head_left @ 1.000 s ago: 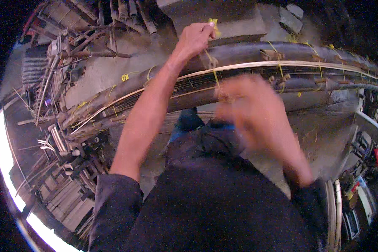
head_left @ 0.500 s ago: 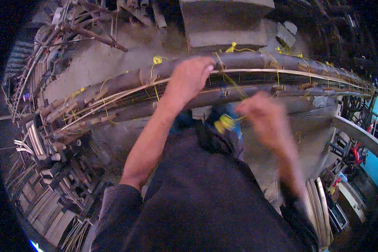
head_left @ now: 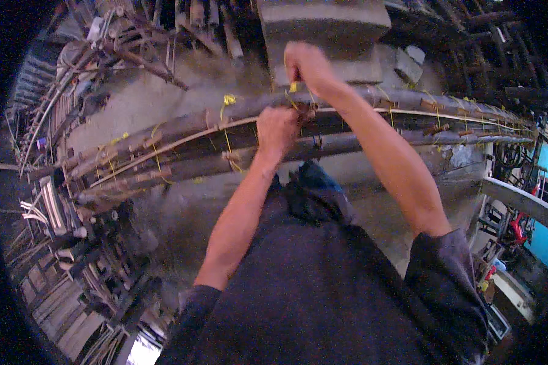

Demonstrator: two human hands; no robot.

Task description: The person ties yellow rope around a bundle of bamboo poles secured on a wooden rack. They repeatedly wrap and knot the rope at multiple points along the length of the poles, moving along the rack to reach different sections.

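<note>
Two long dark poles run side by side across the view, the far pole (head_left: 182, 118) and the near pole (head_left: 195, 164). A thin pale strip (head_left: 192, 137) lies lengthwise between them, with yellow cord lashings (head_left: 228, 141) spaced along it. My left hand (head_left: 277, 134) is closed at the inner side of the far pole, beside a short wooden peg (head_left: 306, 112); what its fingers grip is hidden. Beyond that pole my right hand (head_left: 312, 70) is raised, closed on a yellow cord (head_left: 293, 87) whose bunched part hangs below the fingers.
Concrete blocks (head_left: 323, 18) stand beyond the poles. Branches and timber (head_left: 143, 61) are piled at the far left, with stacked wood strips (head_left: 55, 304) at the near left. A pale beam (head_left: 520, 198) and a red tool (head_left: 517, 228) are on the right.
My right hand has swung from the near side across the poles to beyond the far pole, carrying the yellow cord. My left hand has shifted slightly down and right, nearer the peg.
</note>
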